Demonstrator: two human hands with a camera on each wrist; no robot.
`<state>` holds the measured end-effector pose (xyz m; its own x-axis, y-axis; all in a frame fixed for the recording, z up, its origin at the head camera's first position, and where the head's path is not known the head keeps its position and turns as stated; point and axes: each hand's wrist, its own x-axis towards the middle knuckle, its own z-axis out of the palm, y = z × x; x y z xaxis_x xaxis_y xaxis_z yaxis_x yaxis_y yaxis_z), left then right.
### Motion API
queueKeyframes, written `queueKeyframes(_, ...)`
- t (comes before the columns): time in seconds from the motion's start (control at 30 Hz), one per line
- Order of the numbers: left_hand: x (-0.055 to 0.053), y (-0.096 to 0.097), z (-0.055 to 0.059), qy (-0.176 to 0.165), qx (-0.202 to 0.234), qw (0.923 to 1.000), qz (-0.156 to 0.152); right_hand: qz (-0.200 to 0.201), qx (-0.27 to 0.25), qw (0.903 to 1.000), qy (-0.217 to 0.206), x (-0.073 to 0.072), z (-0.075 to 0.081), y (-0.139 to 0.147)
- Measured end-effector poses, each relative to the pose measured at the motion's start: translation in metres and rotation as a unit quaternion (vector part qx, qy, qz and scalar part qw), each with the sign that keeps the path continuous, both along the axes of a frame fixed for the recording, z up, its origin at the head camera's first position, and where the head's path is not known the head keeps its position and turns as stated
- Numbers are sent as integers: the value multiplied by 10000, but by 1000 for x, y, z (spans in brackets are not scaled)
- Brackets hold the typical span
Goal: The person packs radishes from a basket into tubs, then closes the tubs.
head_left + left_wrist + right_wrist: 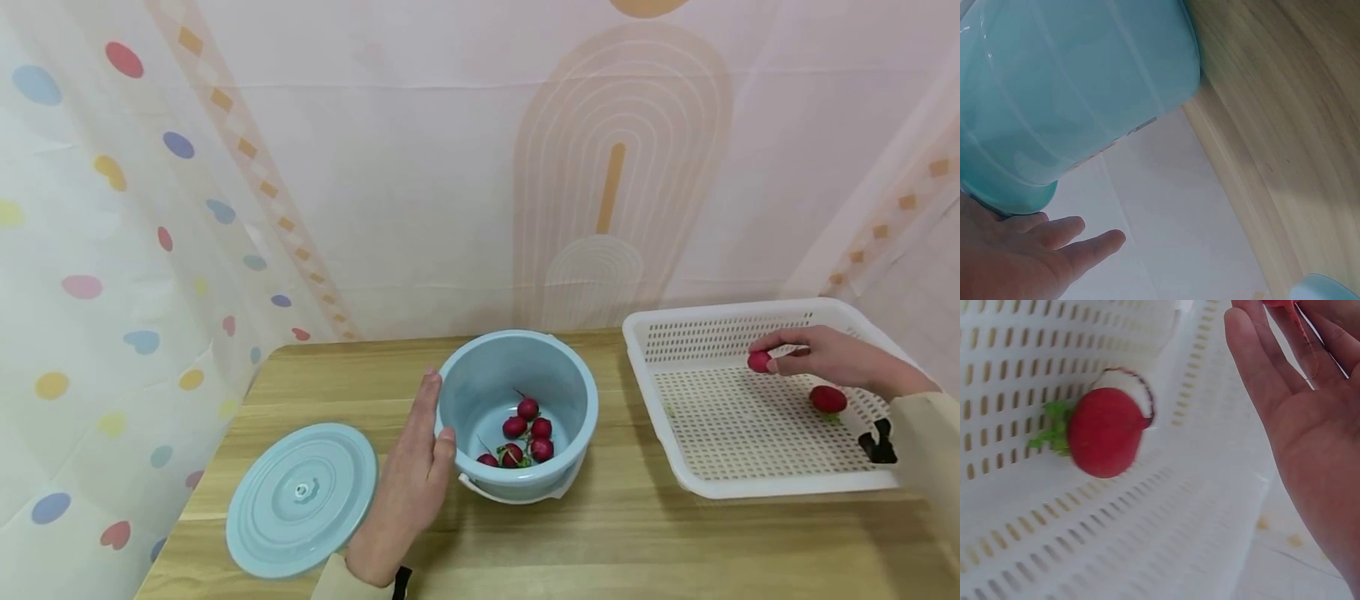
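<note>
Over the white basket, my right hand (832, 358) pinches a red radish (759, 361) between thumb and fingers. A second radish (828, 399) with a green stub lies in the basket below that hand; the right wrist view shows this radish (1107, 432) with its thin curled root. My left hand (411, 471) rests against the left side of the light blue bucket (517, 346), fingers straight along the rim. Several radishes (528, 408) lie at the bottom of the bucket. From the left wrist, the bucket's outer wall (1085, 75) stands just above my extended fingers (1094, 250).
The white perforated basket (637, 400) occupies the right of the wooden table (600, 550). A round light blue lid (300, 500) lies left of the bucket, near my left forearm. The bucket's white handle (517, 500) hangs down in front. A patterned curtain (420, 167) closes off the back.
</note>
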<state>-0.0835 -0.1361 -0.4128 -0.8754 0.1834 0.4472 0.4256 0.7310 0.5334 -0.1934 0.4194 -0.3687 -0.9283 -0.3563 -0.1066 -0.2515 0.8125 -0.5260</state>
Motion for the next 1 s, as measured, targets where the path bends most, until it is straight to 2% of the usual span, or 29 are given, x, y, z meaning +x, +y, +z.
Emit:
queueKeyframes(0.17,-2,1,-1,57,22,10000,-9,-64,-216,9994,252,3,12,-3)
queueKeyframes(0.37,-4,1,1,93,55,9999,-31,-66,-837,9949,551,10,21,-4)
queueKeyframes(0.57,-6,4,2,30,31,10000,-38,331,-1539,9846,756,16,27,-6)
queueKeyframes(0.67,-6,5,3,-22,26,10000,-36,439,-1666,9819,783,20,32,-9)
queueKeyframes(0.9,-6,5,3,-73,36,10000,-41,198,-1571,9847,734,32,46,-22)
queueKeyframes(1.0,-6,5,3,-99,31,9999,-18,230,-1595,9831,871,37,51,-30)
